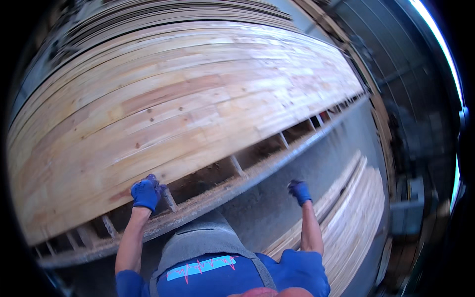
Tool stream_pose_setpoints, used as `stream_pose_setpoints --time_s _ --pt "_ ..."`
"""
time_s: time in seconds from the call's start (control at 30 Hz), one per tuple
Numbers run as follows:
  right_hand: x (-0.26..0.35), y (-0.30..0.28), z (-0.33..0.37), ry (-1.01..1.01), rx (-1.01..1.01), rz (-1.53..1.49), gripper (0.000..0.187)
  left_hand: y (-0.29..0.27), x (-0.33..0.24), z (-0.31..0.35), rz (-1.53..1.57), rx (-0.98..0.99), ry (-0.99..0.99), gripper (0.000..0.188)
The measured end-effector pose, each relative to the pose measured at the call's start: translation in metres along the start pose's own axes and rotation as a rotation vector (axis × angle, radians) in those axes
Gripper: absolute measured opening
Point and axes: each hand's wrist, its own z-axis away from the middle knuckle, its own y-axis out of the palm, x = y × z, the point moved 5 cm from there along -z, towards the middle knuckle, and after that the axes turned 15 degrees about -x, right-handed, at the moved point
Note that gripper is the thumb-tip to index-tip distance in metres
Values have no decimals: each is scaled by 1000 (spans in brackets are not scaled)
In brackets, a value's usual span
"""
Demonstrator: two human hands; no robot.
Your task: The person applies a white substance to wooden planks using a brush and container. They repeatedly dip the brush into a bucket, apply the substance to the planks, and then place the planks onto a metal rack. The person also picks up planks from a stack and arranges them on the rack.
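A wide panel of pale wooden strips [193,106], with darker knots here and there, lies across a slatted metal frame [238,166]. At the panel's near edge is my left hand [146,193], in a blue glove, with its fingers curled beside one of the frame's short crossbars. What is within those fingers, if anything, is hidden. My right hand [299,191], also gloved in blue, hangs over the grey floor, apart from the panel. Its fingers look folded in, and nothing shows in them.
Long wooden boards [354,218] lie stacked at the lower right, beside my right arm. More stacked strips [173,15] run behind the panel. The frame's dusty front rail [217,198] passes close before my body. A grey box [408,213] stands at the far right.
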Motion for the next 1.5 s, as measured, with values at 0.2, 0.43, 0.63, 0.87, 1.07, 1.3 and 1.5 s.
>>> stream_pose_setpoints --time_s 0.2,0.43,0.63,0.87,1.07,1.3,1.5 --pt "-71 50 96 -72 -242 445 27 -28 -5 27 181 -58 89 26" --pt "81 80 123 -476 -343 -39 32 -101 15 147 456 -318 38 20" --pt "239 159 230 -787 39 -441 24 -106 97 299 432 -374 -416 14" --pt "254 270 417 -1028 620 -365 18 -81 176 462 246 -98 -834 32" --pt "249 377 583 -1176 1098 -108 20 34 266 828 797 -256 -1554 35" --pt "308 451 763 -1394 1294 79 20 -12 259 904 1252 -643 -2277 43" --pt "321 525 879 -1822 1375 76 19 6 293 922 1388 -1086 -1951 34"
